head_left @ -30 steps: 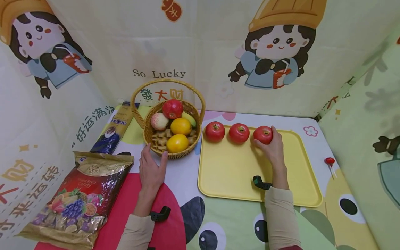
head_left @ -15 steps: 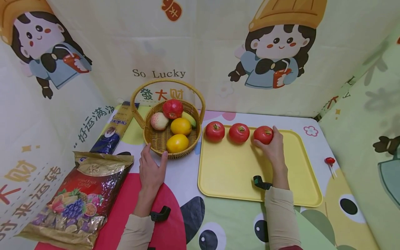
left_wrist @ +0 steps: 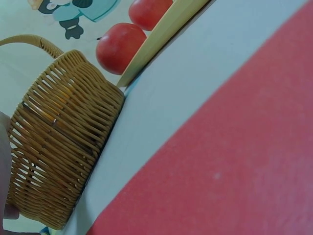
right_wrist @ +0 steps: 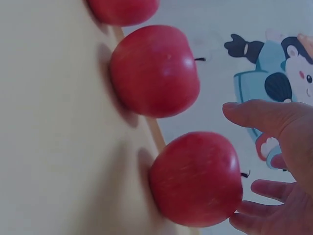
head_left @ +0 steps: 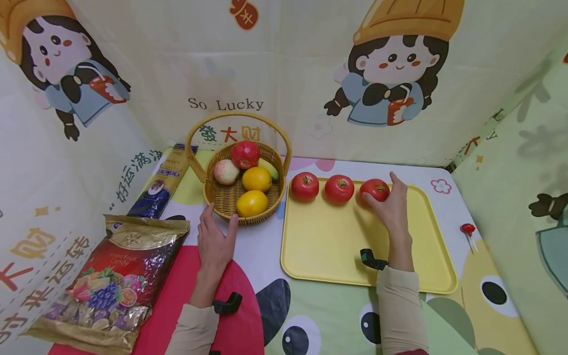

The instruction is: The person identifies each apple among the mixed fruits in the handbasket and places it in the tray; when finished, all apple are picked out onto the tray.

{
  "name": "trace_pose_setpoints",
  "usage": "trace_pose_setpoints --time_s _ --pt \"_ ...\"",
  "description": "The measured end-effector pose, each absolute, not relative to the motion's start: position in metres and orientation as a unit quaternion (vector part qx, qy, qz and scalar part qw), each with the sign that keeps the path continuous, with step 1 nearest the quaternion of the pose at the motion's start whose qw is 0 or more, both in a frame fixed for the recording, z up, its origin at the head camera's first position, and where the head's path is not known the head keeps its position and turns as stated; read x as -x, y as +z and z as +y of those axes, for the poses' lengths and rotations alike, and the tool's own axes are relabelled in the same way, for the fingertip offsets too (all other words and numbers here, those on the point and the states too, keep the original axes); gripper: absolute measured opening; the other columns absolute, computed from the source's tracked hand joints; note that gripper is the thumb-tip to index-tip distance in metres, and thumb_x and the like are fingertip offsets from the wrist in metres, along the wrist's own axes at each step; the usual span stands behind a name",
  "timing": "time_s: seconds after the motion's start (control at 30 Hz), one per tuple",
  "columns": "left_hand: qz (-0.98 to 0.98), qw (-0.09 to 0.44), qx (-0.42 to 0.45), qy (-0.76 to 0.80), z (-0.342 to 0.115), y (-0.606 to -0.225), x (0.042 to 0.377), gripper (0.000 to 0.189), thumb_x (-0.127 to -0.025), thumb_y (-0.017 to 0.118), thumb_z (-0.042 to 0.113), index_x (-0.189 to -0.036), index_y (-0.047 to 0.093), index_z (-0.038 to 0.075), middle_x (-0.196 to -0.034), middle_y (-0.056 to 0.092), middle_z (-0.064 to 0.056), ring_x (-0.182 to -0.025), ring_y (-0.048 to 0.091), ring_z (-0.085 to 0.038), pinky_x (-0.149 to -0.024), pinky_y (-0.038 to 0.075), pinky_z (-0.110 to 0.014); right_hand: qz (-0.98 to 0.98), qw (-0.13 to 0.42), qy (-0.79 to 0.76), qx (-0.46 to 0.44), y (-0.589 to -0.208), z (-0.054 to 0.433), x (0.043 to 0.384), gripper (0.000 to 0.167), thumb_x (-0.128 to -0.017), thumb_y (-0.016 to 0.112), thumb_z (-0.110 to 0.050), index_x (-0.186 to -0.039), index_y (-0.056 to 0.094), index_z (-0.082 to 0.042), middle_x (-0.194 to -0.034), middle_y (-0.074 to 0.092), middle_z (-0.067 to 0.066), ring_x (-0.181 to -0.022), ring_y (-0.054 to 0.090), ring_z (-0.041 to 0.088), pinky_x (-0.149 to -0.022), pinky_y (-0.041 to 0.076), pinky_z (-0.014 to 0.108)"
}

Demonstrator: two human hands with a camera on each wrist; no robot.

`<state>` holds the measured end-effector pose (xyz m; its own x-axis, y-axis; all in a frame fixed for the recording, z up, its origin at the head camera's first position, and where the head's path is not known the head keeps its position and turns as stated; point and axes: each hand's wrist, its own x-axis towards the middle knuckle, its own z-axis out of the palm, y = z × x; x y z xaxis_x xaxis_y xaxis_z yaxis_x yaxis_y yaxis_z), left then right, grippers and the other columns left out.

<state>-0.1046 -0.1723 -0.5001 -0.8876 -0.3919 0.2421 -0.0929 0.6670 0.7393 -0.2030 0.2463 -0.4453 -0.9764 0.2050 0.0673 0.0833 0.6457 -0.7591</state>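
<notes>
Three red apples stand in a row along the far edge of the yellow tray [head_left: 328, 246]: a left apple [head_left: 304, 187], a middle apple [head_left: 339, 189] and a right apple [right_wrist: 195, 178]. Spread around the right apple is my right hand [head_left: 392, 207]; in the right wrist view its thumb is clear of the fruit, and fingertips lie at the apple's side, perhaps touching. My left hand [head_left: 216, 244] rests by the front of the wicker basket [left_wrist: 68, 132], fingers relaxed at its rim. Inside are a red fruit [head_left: 245, 154], a pale pink peach [head_left: 226, 172], two yellow fruits [head_left: 252, 203] and a partly hidden green one.
A large bag of fruit candy [head_left: 117, 286] lies at the left, with a gold and blue packet [head_left: 161, 182] behind it. Right of the tray lies a small red lollipop [head_left: 468, 229]. Printed cloth walls [head_left: 301, 84] enclose the table.
My right hand has loosened from the right apple, its fingers opening and shifting slightly to the right. The apple stays in place on the tray. My left hand has not moved.
</notes>
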Motion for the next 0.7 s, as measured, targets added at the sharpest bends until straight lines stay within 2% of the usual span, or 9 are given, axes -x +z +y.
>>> trace_pose_setpoints --time_s 0.5,0.7 --pt "-0.893 0.192 -0.135 -0.385 -0.172 -0.499 0.103 0.078 -0.096 0.054 0.057 -0.154 0.028 0.013 -0.154 0.038 -0.016 -0.127 0.045 -0.039 -0.103 0.037 -0.059 -0.913 0.101 0.394 0.040 -0.417 0.224 0.191 0.096 -0.087 0.076 -0.032 -0.161 0.017 -0.018 -0.163 0.022 0.016 -0.148 0.028 0.037 -0.111 0.038 0.061" --pt "-0.892 0.194 -0.133 -0.387 -0.173 -0.500 0.104 0.078 -0.095 0.055 0.057 -0.154 0.028 0.013 -0.154 0.038 -0.017 -0.129 0.044 -0.038 -0.105 0.036 -0.059 -0.913 0.113 0.391 0.012 -0.405 0.207 0.187 0.098 -0.084 0.079 -0.031 -0.160 0.019 -0.020 -0.163 0.023 0.014 -0.148 0.028 0.035 -0.106 0.043 0.062"
